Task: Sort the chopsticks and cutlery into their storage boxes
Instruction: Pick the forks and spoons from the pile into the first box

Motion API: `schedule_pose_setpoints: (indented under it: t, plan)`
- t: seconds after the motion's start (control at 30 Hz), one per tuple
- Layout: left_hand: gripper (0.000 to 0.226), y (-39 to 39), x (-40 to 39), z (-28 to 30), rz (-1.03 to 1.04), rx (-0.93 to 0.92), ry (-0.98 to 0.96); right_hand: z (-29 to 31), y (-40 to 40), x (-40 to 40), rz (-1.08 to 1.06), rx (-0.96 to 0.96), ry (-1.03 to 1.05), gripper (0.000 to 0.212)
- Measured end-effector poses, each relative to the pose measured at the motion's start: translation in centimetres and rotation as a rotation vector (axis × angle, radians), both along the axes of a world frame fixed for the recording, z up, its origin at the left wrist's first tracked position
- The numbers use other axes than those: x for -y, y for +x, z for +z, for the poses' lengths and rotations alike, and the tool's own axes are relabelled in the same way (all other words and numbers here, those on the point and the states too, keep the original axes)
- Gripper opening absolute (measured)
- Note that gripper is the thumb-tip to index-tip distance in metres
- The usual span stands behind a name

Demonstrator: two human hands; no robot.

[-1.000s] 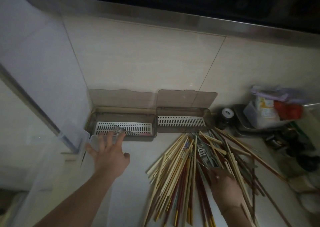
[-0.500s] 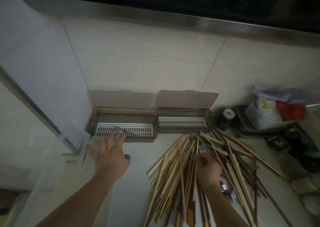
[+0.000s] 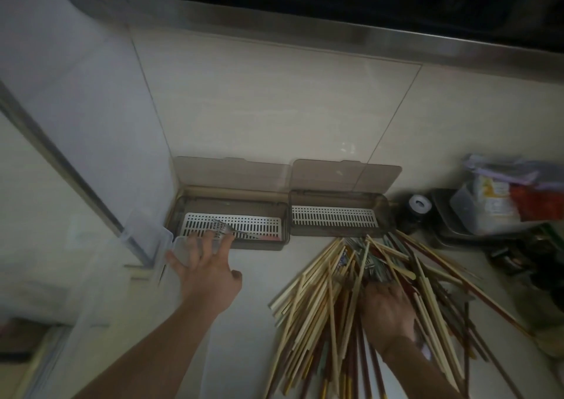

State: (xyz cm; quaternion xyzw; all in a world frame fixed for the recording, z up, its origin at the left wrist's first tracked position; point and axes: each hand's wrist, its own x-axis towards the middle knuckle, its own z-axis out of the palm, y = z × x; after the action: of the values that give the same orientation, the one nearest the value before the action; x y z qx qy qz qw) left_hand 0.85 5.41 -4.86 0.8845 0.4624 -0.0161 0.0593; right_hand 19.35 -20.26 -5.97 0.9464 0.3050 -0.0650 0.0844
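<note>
Two storage boxes stand side by side against the back wall at the far edge of the surface (image 3: 259, 279), both lids tipped up. The left box (image 3: 232, 226) holds a fork (image 3: 227, 231) lying across its white slotted tray; the right box (image 3: 334, 217) shows only its bare tray. The mixed pile of chopsticks (image 3: 323, 301) fans out over the right part of the surface, its far tips reaching almost to the right box, with grey metal cutlery (image 3: 370, 266) buried near the top of the fan.

The left hand (image 3: 207, 272) lies with its fingers spread, fingertips at the front wall of the left box just below the fork and over the corner of a clear plastic container (image 3: 143, 240) at the left edge; it pinches nothing that can be made out. The right hand (image 3: 386, 311) rests palm down in the pile, fingers pushed in among the sticks; whether its grip is closed round anything I cannot tell.

The step in hand looks like picking the next piece out of the pile. Done well, the right hand should single out one kind, draw it out lengthwise along the fan rather than lifting crosswise, so the rest do not scatter toward the clutter at the right edge, and lay it parallel to the tray's long side. The left hand can steady the box.
</note>
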Motion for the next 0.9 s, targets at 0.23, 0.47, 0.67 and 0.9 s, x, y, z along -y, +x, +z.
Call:
schedule_pose_setpoints:
  t: [0.23, 0.47, 0.67, 0.9]
  plan:
    - [0.082, -0.1, 0.2, 0.3, -0.002, 0.017, -0.017, 0.7, -0.2, -1.8, -0.011, -0.082, 0.239, 0.016]
    - [0.081, 0.1, 0.1, 0.6, -0.004, 0.002, -0.024, 2.1, 2.5, -1.0, -0.193, -0.218, 0.361, 0.018]
    - [0.079, -0.1, 0.1, 0.6, -0.001, 0.0, -0.027, 4.3, 3.9, -2.4, -0.356, -0.585, 0.641, 0.019]
    - [0.077, -0.1, 0.2, 1.1, -0.013, -0.005, -0.043, 6.2, 8.6, -0.6, -0.024, -0.569, -0.023, 0.033]
